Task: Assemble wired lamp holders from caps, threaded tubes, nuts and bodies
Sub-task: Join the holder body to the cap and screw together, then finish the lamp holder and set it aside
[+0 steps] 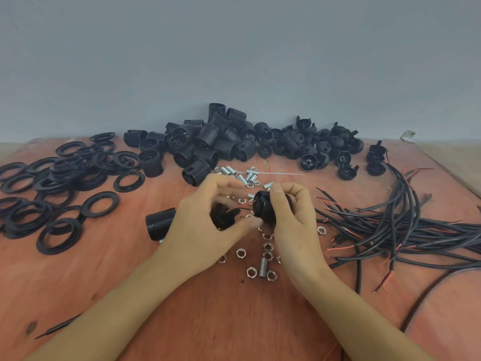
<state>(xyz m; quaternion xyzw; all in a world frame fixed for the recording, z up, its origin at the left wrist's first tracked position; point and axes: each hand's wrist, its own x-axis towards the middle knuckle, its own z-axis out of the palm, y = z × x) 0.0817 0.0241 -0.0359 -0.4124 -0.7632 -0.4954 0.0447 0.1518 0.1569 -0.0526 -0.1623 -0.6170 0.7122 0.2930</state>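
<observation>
the left hand point(205, 217) is curled round a small dark part point(221, 217), thumb below and fingers over the top. the part is blurred, so i cannot tell just what it is. the right hand point(294, 220) grips a black cap point(263, 207), thumb and forefinger pinching its rim, its open side turned toward the left hand. both pieces are held just apart above the middle of the bench point(234, 321), and thin red and black wire ends point(238, 209) cross the gap between them.

under the hands and toward the near edge lie loose nuts point(268, 247), with one threaded tube point(262, 267) among them. a ribbed body point(160, 224) lies on its side just left of the left hand, partly hidden behind it. just beyond the hands, toward the far edge, sits a small scatter of more tubes point(247, 175) and nuts.

along the far edge, against the grey wall point(234, 61), there are two heaps: threaded bodies point(208, 142) at the middle and domed caps point(312, 144) to the right of them, the two touching. the left side of the bench is covered with flat black rings point(52, 183), many overlapping. on the right side a bundle of black cables point(403, 225) with red and bare ends fans out toward the hands and runs off the right edge. near the near left corner lies a thin dark pointed tool point(57, 327), well apart from everything else.
</observation>
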